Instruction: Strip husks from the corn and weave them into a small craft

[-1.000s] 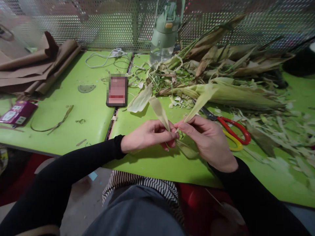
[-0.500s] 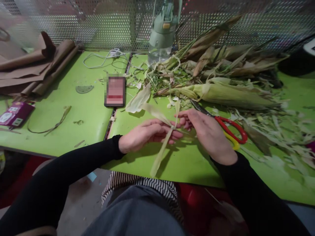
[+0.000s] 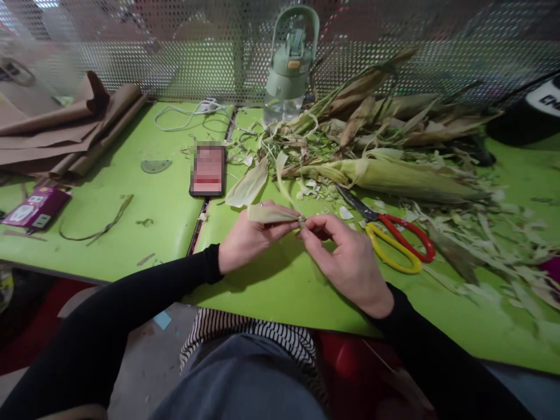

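While working above a green table (image 3: 262, 289), pinched a knotted pale husk strip (image 3: 271, 214) at the centre of the frame, with left hand (image 3: 251, 238) and right hand (image 3: 343, 254) clamped on it (fingertips nearly meeting). Had red-and-yellow scissors (image 3: 371, 216) near the right hand, right of centre.

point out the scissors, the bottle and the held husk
scissors (image 3: 371, 216): head view, on the pivot
bottle (image 3: 286, 82): head view, on its green upper body
held husk (image 3: 270, 214): head view, on its broad pale flap
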Available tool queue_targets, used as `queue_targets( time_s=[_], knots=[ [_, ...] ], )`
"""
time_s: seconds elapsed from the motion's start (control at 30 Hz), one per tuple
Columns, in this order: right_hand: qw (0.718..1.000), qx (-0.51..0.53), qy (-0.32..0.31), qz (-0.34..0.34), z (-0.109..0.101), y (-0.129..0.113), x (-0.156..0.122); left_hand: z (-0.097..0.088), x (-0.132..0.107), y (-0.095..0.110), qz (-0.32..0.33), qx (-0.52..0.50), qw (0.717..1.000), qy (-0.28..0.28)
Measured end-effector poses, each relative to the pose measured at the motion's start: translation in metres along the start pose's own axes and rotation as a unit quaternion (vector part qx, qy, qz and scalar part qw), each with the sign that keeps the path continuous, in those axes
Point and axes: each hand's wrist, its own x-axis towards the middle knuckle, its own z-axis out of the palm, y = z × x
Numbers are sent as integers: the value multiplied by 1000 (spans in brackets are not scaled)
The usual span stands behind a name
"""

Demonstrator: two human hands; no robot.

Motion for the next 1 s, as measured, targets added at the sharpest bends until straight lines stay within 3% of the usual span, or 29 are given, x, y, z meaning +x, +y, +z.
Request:
queue_targets(
  time_s=[0.07,0.13,0.23,0.37,0.5,0.7,0.83,0.9,1.0],
  knots=[
    [999,22,-29,30,-1,1,-1,-2,-1,3,4,43,999,3],
    [999,-4,-42,28,-1,1,-2,-2,-3,8,-34,29,999,-4],
    [995,-88,-5,-43,0,2,-3,-2,-4,17,-112,-60,990,-57],
    [975,-149,29,-162,-1,1,-5,-3,-5,25,-131,-121,979,-96],
    [964,-164,38,-208,-7,-7,-10,-6,-7,25,-115,-131,979,-108],
    [970,-141,21,-199,-15,-18,-21,-8,-8,17,10,-105,987,-121],
    [964,-144,10,-224,-15,-19,-22,-7,-10,15,34,-71,989,-122],
    [965,-140,-2,-223,-14,-17,-20,-6,-11,15,2,-102,987,-123],
    [971,-132,-17,-199,-12,-13,-16,-3,-11,16,-98,-197,968,-125]
  ],
)
